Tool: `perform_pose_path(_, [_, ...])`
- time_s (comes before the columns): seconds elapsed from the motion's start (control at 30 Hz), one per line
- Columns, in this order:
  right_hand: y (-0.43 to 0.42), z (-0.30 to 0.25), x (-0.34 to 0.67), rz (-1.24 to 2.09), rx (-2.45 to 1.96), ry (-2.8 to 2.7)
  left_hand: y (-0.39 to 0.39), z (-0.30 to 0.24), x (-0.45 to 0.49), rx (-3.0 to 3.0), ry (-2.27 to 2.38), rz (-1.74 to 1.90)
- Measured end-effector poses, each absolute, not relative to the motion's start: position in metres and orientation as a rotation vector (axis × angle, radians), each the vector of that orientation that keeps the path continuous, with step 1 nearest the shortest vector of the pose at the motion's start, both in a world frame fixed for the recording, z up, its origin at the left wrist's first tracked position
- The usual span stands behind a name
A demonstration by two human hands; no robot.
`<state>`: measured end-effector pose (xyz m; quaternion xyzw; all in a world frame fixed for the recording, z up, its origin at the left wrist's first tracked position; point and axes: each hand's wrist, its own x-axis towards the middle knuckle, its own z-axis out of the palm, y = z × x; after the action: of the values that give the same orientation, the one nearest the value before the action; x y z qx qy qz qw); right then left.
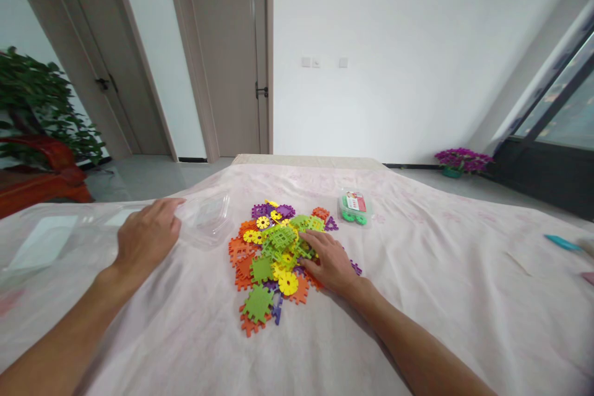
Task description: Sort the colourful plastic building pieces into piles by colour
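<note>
A pile of flat plastic interlocking pieces (269, 257), green, orange, yellow and purple, lies on the pale pink cloth (417, 297). My right hand (327, 260) rests on the pile's right side, fingers stretched flat over green pieces. My left hand (146, 235) lies on the cloth to the left, fingers extended and touching a clear plastic container (206, 219) that sits beside the pile.
A small clear box with green wheels and a red label (355, 209) stands behind the pile to the right. A turquoise object (562, 242) lies at the far right edge. Doors, a potted plant (37, 105) and purple flowers (461, 161) stand beyond.
</note>
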<state>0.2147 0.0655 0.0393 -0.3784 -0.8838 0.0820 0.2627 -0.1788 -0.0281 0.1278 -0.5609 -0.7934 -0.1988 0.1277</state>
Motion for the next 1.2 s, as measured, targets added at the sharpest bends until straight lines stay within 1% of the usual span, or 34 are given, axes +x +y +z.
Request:
perform_pose_path(0.07, [0.072,0.038,0.212,0.206,-1.068,-2.342,-0.040,0.122,-0.142,-1.892,-2.171,-0.668])
perform_pose_path(0.13, [0.079,0.037,0.210,0.204,-1.074,-2.317,-0.049,0.107,-0.107,-2.272,-2.063,-0.624])
perform_pose_path(0.23, [0.092,0.041,0.205,0.283,-1.081,-2.246,-0.049,0.074,-0.065,-2.476,-2.007,-0.544])
perform_pose_path(0.33, [0.109,0.049,0.196,0.474,-1.097,-2.077,-0.031,0.048,-0.037,-2.465,-2.035,-0.543])
perform_pose_path(0.4, [0.121,0.055,0.193,0.630,-1.092,-1.942,-0.015,0.040,-0.026,-2.401,-2.102,-0.554])
perform_pose_path(0.47, [0.135,0.060,0.195,0.710,-1.081,-1.864,0.002,0.038,-0.017,-2.356,-2.120,-0.586])
perform_pose_path(0.5, [0.141,0.061,0.197,0.693,-1.088,-1.858,0.009,0.038,-0.014,-2.339,-2.112,-0.613])
perform_pose_path(0.57, [0.150,0.061,0.204,0.558,-1.135,-1.915,0.024,0.038,-0.008,-2.304,-2.088,-0.696])
perform_pose_path(0.67, [0.152,0.055,0.212,0.419,-1.182,-2.092,0.042,0.037,-0.001,-2.206,-2.118,-0.894])
perform_pose_path(0.77, [0.145,0.049,0.214,0.513,-1.027,-2.229,0.053,0.036,0.006,-2.107,-2.185,-1.116])
perform_pose_path(0.83, [0.143,0.047,0.217,0.534,-0.944,-2.212,0.054,0.040,0.010,-2.079,-2.176,-1.221])
perform_pose_path(0.93, [0.149,0.049,0.231,0.359,-1.069,-2.056,0.047,0.050,0.013,-2.069,-2.123,-1.175])
perform_pose_path(1.1, [0.173,0.054,0.266,-0.173,-1.551,-1.983,0.030,0.055,0.016,-2.021,-2.107,-0.701])
perform_pose_path(1.2, [0.182,0.053,0.281,-0.355,-1.700,-2.070,0.024,0.047,0.019,-2.080,-2.097,-0.542])
